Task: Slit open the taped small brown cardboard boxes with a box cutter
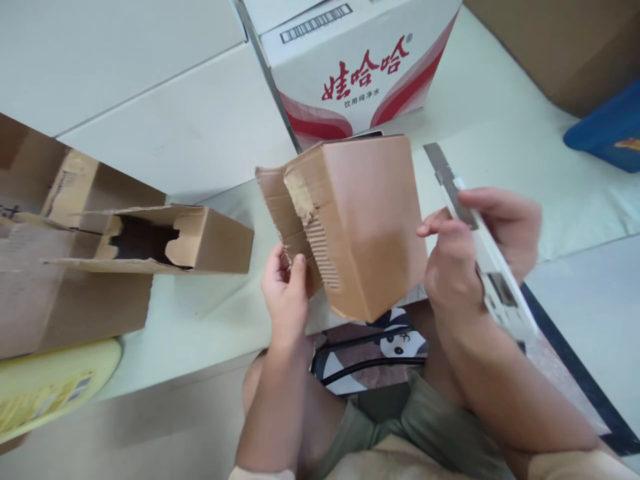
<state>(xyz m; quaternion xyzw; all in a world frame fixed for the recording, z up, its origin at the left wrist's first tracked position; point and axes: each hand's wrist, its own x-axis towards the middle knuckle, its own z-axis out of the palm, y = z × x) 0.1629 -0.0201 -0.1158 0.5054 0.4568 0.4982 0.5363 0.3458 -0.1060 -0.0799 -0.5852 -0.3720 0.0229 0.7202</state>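
A brown cardboard box [375,213] with a torn, ragged flap tilts in front of me. My left hand [287,290] is closed on the lower edge of that flap, thumb on the near side. To the right of the box, my right hand [465,253] grips a white-handled utility knife [493,270]. Its grey metal blade end points up and away, a little apart from the box's right side. Parts of the right hand's fingers are behind the handle.
Left lie an opened small carton [225,240], larger cardboard [95,300] and a yellow container [55,393]. A white box with red print [360,87] stands behind. A blue object [607,133] is far right. Below, a panda-print bag [345,363] sits by my legs.
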